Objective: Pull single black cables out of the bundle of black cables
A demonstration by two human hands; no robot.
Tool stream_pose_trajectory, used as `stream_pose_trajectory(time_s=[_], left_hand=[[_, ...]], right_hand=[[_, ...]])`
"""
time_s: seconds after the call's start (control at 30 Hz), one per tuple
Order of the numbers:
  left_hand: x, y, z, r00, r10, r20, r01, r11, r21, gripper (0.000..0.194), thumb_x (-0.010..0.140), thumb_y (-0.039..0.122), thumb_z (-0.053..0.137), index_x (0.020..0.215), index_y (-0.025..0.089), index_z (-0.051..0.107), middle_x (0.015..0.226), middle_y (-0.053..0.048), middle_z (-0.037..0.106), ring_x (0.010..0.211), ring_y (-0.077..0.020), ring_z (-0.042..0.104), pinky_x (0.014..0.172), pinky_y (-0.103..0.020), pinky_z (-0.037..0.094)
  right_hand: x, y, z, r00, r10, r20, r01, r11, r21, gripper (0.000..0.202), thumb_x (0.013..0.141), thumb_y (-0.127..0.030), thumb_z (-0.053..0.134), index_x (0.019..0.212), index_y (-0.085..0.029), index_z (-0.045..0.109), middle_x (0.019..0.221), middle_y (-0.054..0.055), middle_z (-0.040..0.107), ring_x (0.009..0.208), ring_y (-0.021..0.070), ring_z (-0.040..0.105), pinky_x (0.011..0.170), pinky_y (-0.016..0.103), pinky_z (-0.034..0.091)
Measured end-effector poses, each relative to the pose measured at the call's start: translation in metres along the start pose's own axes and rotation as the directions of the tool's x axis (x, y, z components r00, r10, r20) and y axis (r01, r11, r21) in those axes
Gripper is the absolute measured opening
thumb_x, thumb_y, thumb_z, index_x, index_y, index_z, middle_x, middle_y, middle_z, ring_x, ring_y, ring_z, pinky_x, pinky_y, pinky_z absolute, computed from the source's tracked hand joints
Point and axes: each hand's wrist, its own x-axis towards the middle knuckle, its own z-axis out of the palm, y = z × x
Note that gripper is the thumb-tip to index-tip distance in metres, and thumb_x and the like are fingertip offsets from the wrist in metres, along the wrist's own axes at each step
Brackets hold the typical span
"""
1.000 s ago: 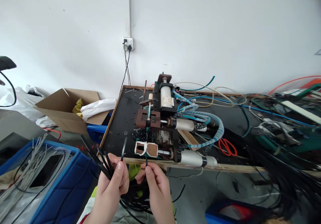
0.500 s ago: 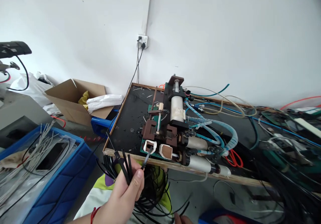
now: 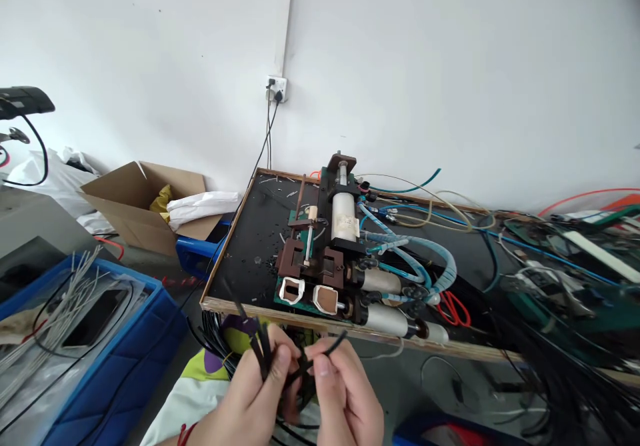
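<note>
Two hands low centre of frame. My left hand (image 3: 253, 403) clenched round bundle of black strips (image 3: 260, 353), fanning up-left. My right hand (image 3: 345, 399) pinches one strip (image 3: 330, 347), long axis slanting up-right, just beside bundle. Strips thin, flat, glossy. Machine (image 3: 340, 259) above on board (image 3: 240, 246).

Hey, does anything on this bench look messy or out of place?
Yes. Small black scraps litter the board left of the machine, and red scissors lie half-buried among tangled cables.
</note>
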Motion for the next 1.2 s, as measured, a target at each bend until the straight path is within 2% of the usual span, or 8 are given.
stream_pose_trajectory(time_s=[0.1, 0.2, 0.33, 0.57, 0.63, 0.73, 0.87, 1.2], left_hand=[[0.006, -0.002, -0.009, 0.994, 0.096, -0.055, -0.091, 0.993, 0.081, 0.035, 0.111, 0.049, 0.044, 0.108, 0.023, 0.067, 0.075, -0.001, 0.067, 0.068, -0.0157, 0.063, 0.073, -0.029, 0.057], [0.011, -0.003, -0.014, 0.984, 0.098, -0.15, -0.077, 0.987, 0.142, 0.034, 0.107, 0.051, 0.054, 0.11, 0.023, 0.073, 0.064, 0.003, 0.061, 0.055, -0.0128, 0.057, 0.056, -0.023, 0.051], [0.016, 0.001, -0.011, 0.979, 0.114, -0.168, -0.079, 0.976, 0.203, 0.028, 0.091, 0.05, 0.078, 0.095, 0.022, 0.083, 0.084, -0.007, 0.079, 0.075, -0.022, 0.071, 0.068, -0.03, 0.059], [0.026, 0.009, -0.02, 0.94, 0.082, -0.331, -0.009, 0.976, 0.216, 0.037, 0.086, 0.054, 0.081, 0.101, 0.021, 0.085, 0.063, -0.002, 0.062, 0.059, -0.0182, 0.054, 0.049, -0.027, 0.042], [0.028, 0.009, -0.02, 0.939, 0.052, -0.341, -0.014, 0.993, 0.114, 0.038, 0.089, 0.052, 0.079, 0.112, 0.022, 0.081, 0.063, 0.003, 0.053, 0.055, -0.0132, 0.042, 0.048, -0.023, 0.036], [0.031, 0.009, -0.016, 0.932, 0.021, -0.361, -0.077, 0.987, -0.142, 0.031, 0.095, 0.048, 0.074, 0.117, 0.026, 0.072, 0.068, 0.006, 0.048, 0.056, -0.0103, 0.034, 0.05, -0.02, 0.034], [0.033, 0.009, -0.012, 0.942, 0.032, -0.333, -0.139, 0.944, -0.3, 0.025, 0.093, 0.046, 0.076, 0.109, 0.029, 0.067, 0.073, 0.005, 0.051, 0.057, -0.0112, 0.035, 0.05, -0.021, 0.036], [0.031, 0.002, -0.012, 0.953, 0.031, -0.302, -0.102, 0.97, -0.222, 0.034, 0.102, 0.046, 0.066, 0.127, 0.024, 0.067, 0.07, 0.003, 0.054, 0.056, -0.0109, 0.042, 0.052, -0.023, 0.038]], right_hand=[[-0.004, 0.012, -0.003, 0.997, 0.013, -0.072, -0.014, 1.0, -0.004, 0.034, 0.108, -0.047, 0.052, 0.09, -0.023, 0.068, 0.069, 0.001, 0.069, 0.066, 0.0187, 0.066, 0.071, 0.027, 0.053], [-0.01, 0.025, -0.001, 0.997, 0.041, 0.062, -0.032, 0.989, -0.147, 0.03, 0.107, -0.046, 0.054, 0.097, -0.024, 0.072, 0.053, -0.003, 0.06, 0.044, 0.0154, 0.052, 0.053, 0.026, 0.043], [-0.013, 0.035, 0.006, 0.975, 0.018, 0.224, 0.027, 0.98, -0.195, 0.032, 0.104, -0.047, 0.056, 0.1, -0.025, 0.078, 0.06, 0.002, 0.068, 0.051, 0.0198, 0.06, 0.054, 0.029, 0.044], [-0.013, 0.049, -0.005, 0.853, 0.255, 0.455, -0.311, 0.949, 0.05, 0.053, 0.104, -0.057, 0.054, 0.068, -0.022, 0.068, 0.055, 0.004, 0.068, 0.052, 0.0178, 0.061, 0.056, 0.027, 0.042], [-0.012, 0.055, -0.002, 0.85, 0.281, 0.446, -0.43, 0.86, 0.276, 0.051, 0.104, -0.057, 0.056, 0.069, -0.021, 0.066, 0.052, 0.003, 0.065, 0.05, 0.0163, 0.055, 0.056, 0.027, 0.04], [-0.008, 0.066, 0.013, 0.868, 0.29, 0.402, -0.494, 0.571, 0.655, 0.041, 0.104, -0.051, 0.06, 0.076, -0.022, 0.065, 0.044, -0.003, 0.053, 0.042, 0.0128, 0.036, 0.052, 0.026, 0.035], [-0.003, 0.077, 0.032, 0.869, 0.265, 0.417, -0.484, 0.291, 0.825, 0.033, 0.105, -0.041, 0.06, 0.08, -0.022, 0.069, 0.042, -0.007, 0.046, 0.041, 0.0108, 0.022, 0.048, 0.024, 0.029], [0.008, 0.067, 0.03, 0.786, 0.356, 0.506, -0.591, 0.191, 0.784, 0.027, 0.096, -0.039, 0.076, 0.076, -0.021, 0.071, 0.041, -0.009, 0.043, 0.042, 0.0111, 0.022, 0.05, 0.025, 0.03]])
